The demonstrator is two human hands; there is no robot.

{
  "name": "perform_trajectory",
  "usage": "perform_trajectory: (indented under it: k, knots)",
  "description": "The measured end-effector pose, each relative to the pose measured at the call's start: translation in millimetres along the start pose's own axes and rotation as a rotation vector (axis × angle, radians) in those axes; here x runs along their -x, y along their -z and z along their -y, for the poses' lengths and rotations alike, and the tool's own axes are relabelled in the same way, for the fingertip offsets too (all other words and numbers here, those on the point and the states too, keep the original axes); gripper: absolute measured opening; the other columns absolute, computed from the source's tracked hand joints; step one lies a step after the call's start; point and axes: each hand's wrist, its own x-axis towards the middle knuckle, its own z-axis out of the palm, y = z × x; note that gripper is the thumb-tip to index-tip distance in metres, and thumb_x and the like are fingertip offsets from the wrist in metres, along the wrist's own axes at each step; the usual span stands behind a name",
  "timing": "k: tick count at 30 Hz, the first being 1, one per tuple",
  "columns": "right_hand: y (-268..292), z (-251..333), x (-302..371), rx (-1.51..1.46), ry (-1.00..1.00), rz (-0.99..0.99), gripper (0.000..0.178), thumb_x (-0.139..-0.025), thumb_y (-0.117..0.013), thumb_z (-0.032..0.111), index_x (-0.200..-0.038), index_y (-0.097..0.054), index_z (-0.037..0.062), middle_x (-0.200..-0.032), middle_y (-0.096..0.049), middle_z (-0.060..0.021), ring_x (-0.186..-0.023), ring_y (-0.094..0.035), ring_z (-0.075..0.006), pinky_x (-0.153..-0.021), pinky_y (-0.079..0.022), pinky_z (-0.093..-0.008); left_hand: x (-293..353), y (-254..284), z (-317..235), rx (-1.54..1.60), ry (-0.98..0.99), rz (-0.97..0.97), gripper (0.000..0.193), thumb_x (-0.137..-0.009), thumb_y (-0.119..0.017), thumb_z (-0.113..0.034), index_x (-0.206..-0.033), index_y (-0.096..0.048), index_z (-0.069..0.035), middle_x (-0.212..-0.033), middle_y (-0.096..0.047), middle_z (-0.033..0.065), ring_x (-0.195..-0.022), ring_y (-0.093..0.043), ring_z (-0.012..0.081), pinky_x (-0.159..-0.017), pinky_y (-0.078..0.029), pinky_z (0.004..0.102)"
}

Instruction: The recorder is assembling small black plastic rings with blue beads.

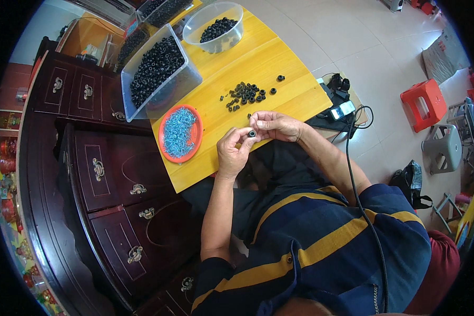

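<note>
My left hand (pixel 233 151) pinches a small round black part with a pale centre (pixel 252 134) between thumb and fingertips, over the near edge of the yellow table (pixel 216 138). Close against it, my right hand (pixel 275 125) is closed, thumb on forefinger. A tiny dark piece (pixel 249 116) shows at its fingertips; its kind is too small to make out. Just beyond the hands lies a loose group of small black round parts (pixel 246 94), with a single black part (pixel 280 78) apart to the right. An orange-red plate (pixel 200 130) of small clear-blue pieces (pixel 178 132) sits left of my hands.
A clear rectangular bin (pixel 185 79) full of black parts stands at the far left of the table, with a round clear tub (pixel 231 41) behind. Dark wooden drawers (pixel 116 174) adjoin the left. A black cable (pixel 348 158) runs over my right arm. Red stool (pixel 425 104) and grey stool (pixel 443 148) stand right.
</note>
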Motion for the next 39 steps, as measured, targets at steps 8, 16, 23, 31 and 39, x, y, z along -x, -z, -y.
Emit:
perform_trajectory:
  k: [8,16,23,31,39]
  knots:
    - [-4,-6,-1,0.091,0.065,-0.019,0.019,-0.095,-0.069,0.018,-0.107,-0.058,0.0079,-0.095,-0.063,0.0005,-0.089,-0.062,-0.0097,-0.085,-0.053,-0.0276,0,-8,1,-0.113,-0.012,-0.036,0.017,-0.083,-0.073,0.000,-0.100,-0.069,0.000,-0.078,-0.063,0.0073,-0.067,-0.061,0.0162,-0.063,-0.049,0.0282]
    - [-8,-6,6,0.149,0.117,-0.122,0.021,-0.097,-0.066,0.021,-0.112,-0.057,0.0091,-0.094,-0.062,0.0010,-0.087,-0.062,-0.0087,-0.083,-0.052,-0.0243,-2,-15,-1,-0.134,-0.009,-0.068,0.018,-0.083,-0.074,0.000,-0.100,-0.069,-0.001,-0.078,-0.063,0.0074,-0.067,-0.061,0.0171,-0.063,-0.049,0.0291]
    - [-13,1,22,0.295,0.077,-0.233,0.024,-0.100,-0.061,0.030,-0.113,-0.059,0.0100,-0.097,-0.063,0.0000,-0.089,-0.061,-0.0107,-0.084,-0.050,-0.0270,0,-15,-3,-0.116,-0.097,-0.107,0.016,-0.084,-0.073,0.001,-0.099,-0.069,-0.002,-0.079,-0.065,0.0072,-0.067,-0.065,0.0170,-0.061,-0.051,0.0291]
    - [-37,0,20,0.469,0.147,-0.321,0.018,-0.097,-0.066,0.020,-0.107,-0.060,0.0065,-0.090,-0.060,0.0028,-0.082,-0.057,-0.0060,-0.077,-0.050,-0.0230,7,-8,-1,-0.143,-0.081,-0.151,0.022,-0.080,-0.074,0.002,-0.101,-0.069,-0.003,-0.078,-0.063,0.0083,-0.067,-0.064,0.0208,-0.061,-0.051,0.0317]
    - [-38,-8,19,1.027,0.071,-0.476,0.019,-0.086,-0.077,0.010,-0.095,-0.062,0.0021,-0.079,-0.059,0.0043,-0.073,-0.056,-0.0045,-0.066,-0.049,-0.0209,21,-17,1,-0.264,-0.126,-0.129,0.033,-0.076,-0.073,0.005,-0.108,-0.068,-0.005,-0.084,-0.063,0.0090,-0.070,-0.065,0.0234,-0.063,-0.052,0.0332]
